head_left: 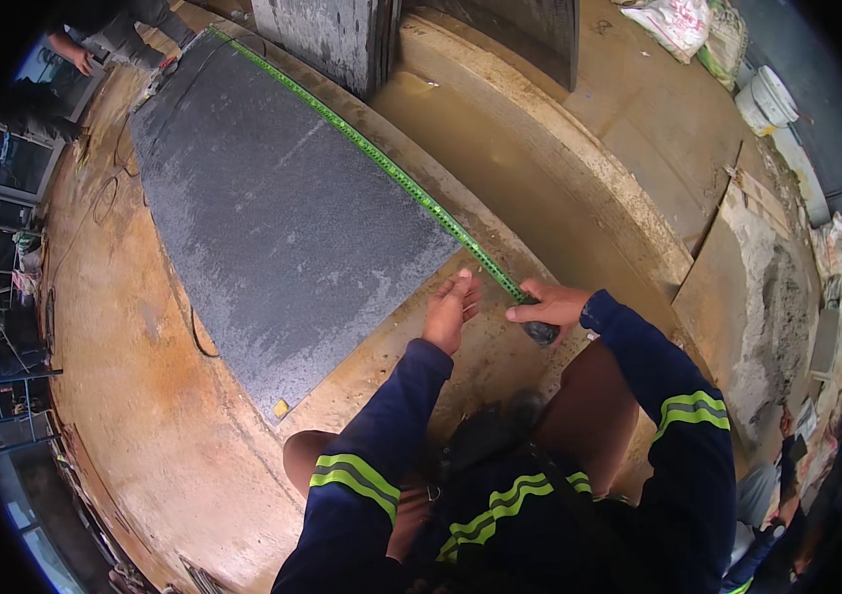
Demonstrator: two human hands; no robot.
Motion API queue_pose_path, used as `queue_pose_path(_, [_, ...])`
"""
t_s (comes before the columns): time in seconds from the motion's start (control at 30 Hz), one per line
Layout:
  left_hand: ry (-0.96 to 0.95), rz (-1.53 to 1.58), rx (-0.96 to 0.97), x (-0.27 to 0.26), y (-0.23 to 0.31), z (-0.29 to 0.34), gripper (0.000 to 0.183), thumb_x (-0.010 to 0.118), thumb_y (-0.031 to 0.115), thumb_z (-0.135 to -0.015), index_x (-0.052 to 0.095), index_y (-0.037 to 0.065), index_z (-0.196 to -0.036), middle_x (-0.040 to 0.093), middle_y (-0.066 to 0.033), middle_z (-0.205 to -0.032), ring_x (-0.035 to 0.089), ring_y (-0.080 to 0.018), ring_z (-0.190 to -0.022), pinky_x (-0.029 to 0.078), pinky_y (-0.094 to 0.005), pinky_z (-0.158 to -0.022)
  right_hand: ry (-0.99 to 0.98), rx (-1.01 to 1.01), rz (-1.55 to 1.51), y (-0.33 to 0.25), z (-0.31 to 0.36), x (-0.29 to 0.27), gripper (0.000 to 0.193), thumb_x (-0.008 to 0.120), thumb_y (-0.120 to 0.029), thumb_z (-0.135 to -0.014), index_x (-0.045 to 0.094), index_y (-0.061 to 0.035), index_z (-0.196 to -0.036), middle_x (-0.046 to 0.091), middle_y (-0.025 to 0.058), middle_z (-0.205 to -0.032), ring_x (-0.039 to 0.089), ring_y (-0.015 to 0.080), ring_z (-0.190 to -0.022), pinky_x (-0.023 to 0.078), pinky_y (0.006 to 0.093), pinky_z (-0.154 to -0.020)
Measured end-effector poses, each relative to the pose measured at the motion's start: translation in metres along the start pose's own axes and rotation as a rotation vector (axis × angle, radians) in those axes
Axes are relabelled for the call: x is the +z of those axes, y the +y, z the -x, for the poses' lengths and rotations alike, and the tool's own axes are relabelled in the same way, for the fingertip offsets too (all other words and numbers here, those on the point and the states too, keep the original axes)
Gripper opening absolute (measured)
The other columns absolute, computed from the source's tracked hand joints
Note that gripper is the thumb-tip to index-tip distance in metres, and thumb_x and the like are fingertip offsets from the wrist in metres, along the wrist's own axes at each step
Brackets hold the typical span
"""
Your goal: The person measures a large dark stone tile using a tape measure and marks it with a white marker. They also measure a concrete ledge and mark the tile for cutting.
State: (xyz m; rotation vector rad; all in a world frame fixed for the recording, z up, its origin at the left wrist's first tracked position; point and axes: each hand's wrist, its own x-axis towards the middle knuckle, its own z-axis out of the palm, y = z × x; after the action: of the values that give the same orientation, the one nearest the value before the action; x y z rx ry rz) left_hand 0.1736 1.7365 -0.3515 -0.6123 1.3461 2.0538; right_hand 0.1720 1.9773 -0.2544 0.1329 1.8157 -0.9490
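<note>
A long, bright green tape blade with dark markings (pixel 438 209) is stretched along the right-hand edge of a large, flat, dark grey slab (pixel 273 198). The blade is run past the slab's near right corner and into a rounded black tape measure case (pixel 542 335), by which it is joined near the person's knees. The case is held by the right hand (pixel 557 305), its grip closed around the top and side. The left hand (pixel 453 309) is raised just beside the blade, near that same corner, its fingers curled and its grip narrow; whether anything is pinched there cannot be told. Both forearms are covered by dark blue sleeves (pixel 357 470) crossed by yellow-green and grey bands.

A small yellow block (pixel 280 407) is set at the slab's near left corner. To the right, a channel of murky brown water (pixel 500 148) is bordered by a curved, pale concrete kerb (pixel 629 193). Tall dark panels (pixel 322 40) are stood upright beyond the slab's right edge. At upper left, another person's hand (pixel 81 61) is held near the slab's far end.
</note>
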Motion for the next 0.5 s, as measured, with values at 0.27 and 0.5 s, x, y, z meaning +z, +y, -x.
queue_pose_path(0.27, [0.222,0.207,0.017,0.031,-0.007,-0.049,0.045,0.074,0.057,-0.098,0.067,0.017,-0.119,0.064,0.002,-0.109,0.062,-0.0169,-0.1,0.05,-0.0407,-0.086,-0.019,-0.046,-0.008,0.006,-0.006,0.001,0.112,0.071,-0.071,-0.09,0.025,0.0046,-0.158,0.053,0.0276,-0.142,0.07,0.0333,-0.117,0.069,0.0384,-0.071])
queue_pose_path(0.5, [0.255,0.162,0.123,0.035,-0.008,-0.054,0.03,0.08,0.043,-0.096,0.068,0.018,-0.108,0.064,0.0021,-0.096,0.062,-0.0165,-0.086,0.049,-0.0369,-0.078,0.14,-0.129,-0.119,-0.012,-0.034,-0.003,0.117,0.071,-0.073,-0.087,0.023,0.0041,-0.16,0.052,0.027,-0.146,0.07,0.0351,-0.118,0.068,0.0424,-0.07])
